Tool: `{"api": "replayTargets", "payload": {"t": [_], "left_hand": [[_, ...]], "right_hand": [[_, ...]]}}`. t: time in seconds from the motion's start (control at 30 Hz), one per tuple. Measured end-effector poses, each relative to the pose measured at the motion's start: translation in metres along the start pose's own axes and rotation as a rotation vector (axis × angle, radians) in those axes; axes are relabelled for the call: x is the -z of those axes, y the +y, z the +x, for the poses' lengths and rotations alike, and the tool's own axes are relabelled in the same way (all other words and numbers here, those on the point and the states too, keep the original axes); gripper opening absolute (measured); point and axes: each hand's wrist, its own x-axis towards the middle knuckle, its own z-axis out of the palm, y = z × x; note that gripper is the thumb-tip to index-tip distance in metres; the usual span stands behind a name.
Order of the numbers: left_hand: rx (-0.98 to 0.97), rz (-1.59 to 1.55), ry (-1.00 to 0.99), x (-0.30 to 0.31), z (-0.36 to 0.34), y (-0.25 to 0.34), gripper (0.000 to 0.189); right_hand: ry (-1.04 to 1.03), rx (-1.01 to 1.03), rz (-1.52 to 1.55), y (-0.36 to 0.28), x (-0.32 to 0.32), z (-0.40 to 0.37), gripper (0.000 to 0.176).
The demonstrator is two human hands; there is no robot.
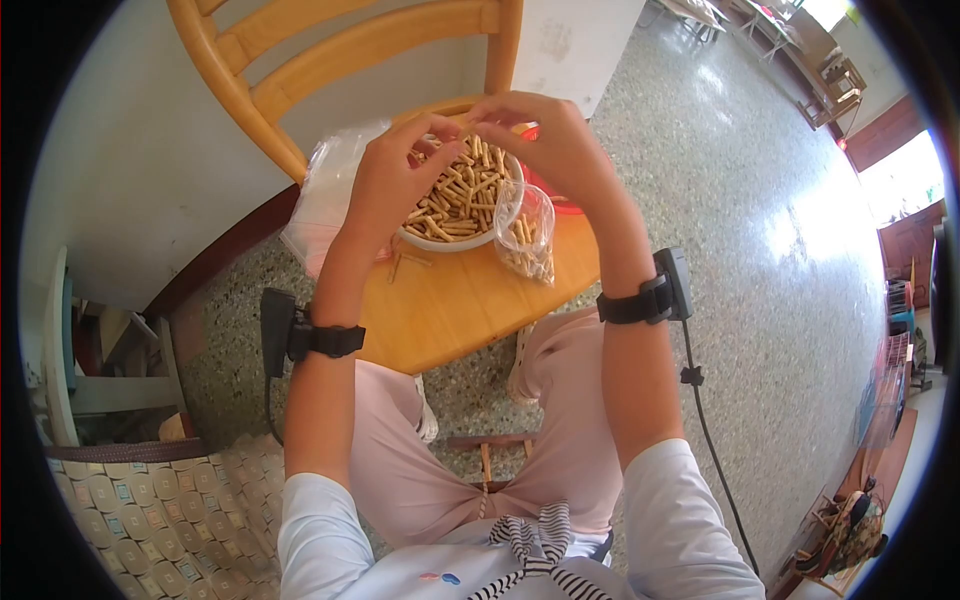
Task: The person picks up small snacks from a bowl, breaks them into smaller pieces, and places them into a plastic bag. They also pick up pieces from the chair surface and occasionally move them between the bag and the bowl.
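Note:
A white bowl [445, 244] full of short tan-brown sticks [460, 200] stands on the seat of a wooden chair [450, 325]. Over its far side, my left hand [390, 180] and my right hand [550, 140] meet with bent fingers. The fingertips of both are pinched close together, and whatever is between them is too small to make out. Against the bowl's right side leans a clear plastic bag [526, 232], partly filled with the same sticks. Behind my right wrist, part of a red container [545, 180] shows.
Clear plastic sheets or bags [325, 195] lie at the seat's left edge. A few loose sticks [408, 262] rest on the wood left of the bowl. The chair's slatted back [370, 65] rises beyond the hands, near a white wall. Speckled floor [740, 300] extends to the right.

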Motion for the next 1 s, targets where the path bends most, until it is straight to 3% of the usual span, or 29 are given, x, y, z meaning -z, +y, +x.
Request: {"api": "replayTargets", "payload": {"t": [0.1, 0.2, 0.27, 0.3, 0.37, 0.47, 0.6, 0.67, 0.7, 0.77, 0.8, 0.83, 0.9, 1.0], "left_hand": [[-0.111, 0.011, 0.062, 0.002, 0.001, 0.002, 0.018], [-0.177, -0.011, 0.020, 0.002, -0.002, 0.007, 0.015], [-0.138, 0.239, -0.198, 0.002, -0.006, 0.016, 0.015], [-0.137, 0.238, -0.198, -0.003, -0.007, 0.013, 0.015], [-0.390, 0.426, -0.216, -0.020, -0.011, 0.000, 0.016], [-0.495, 0.533, -0.233, -0.045, -0.014, -0.009, 0.017], [-0.449, 0.441, -0.300, -0.047, -0.018, -0.004, 0.019], [-0.265, 0.435, -0.252, -0.035, -0.015, -0.001, 0.021], [-0.264, 0.435, -0.258, -0.029, -0.013, -0.002, 0.021], [-0.062, 0.491, -0.163, -0.015, -0.008, -0.007, 0.022], [0.013, 0.486, -0.224, -0.008, -0.009, -0.012, 0.022], [0.013, 0.487, -0.224, -0.004, -0.011, -0.024, 0.022], [-0.102, 0.533, -0.432, -0.002, -0.015, -0.042, 0.020], [-0.077, 0.528, -0.436, -0.003, -0.018, -0.042, 0.018]], "right_hand": [[0.018, -0.036, -0.064, 0.014, 0.015, -0.005, 0.024], [-0.118, -0.215, -0.173, 0.030, 0.027, -0.014, 0.027], [-0.215, -0.399, -0.244, 0.041, 0.031, -0.018, 0.033], [-0.216, -0.399, -0.244, 0.042, 0.031, -0.018, 0.033], [-0.479, -0.540, -0.385, 0.042, 0.031, -0.018, 0.034], [-0.506, -0.552, -0.354, 0.046, 0.024, -0.022, 0.034], [-0.529, -0.430, -0.369, 0.067, 0.017, -0.024, 0.030], [-0.595, -0.392, -0.376, 0.082, 0.013, -0.024, 0.028], [-0.594, -0.396, -0.371, 0.081, 0.011, -0.025, 0.028], [-0.495, -0.424, -0.434, 0.074, 0.007, -0.023, 0.028], [-0.494, -0.425, -0.433, 0.069, 0.007, -0.022, 0.028], [-0.477, -0.461, -0.429, 0.063, 0.008, -0.021, 0.029], [-0.462, -0.491, -0.426, 0.051, 0.007, -0.019, 0.030], [-0.382, -0.475, -0.378, 0.039, 0.001, -0.016, 0.030]]}}
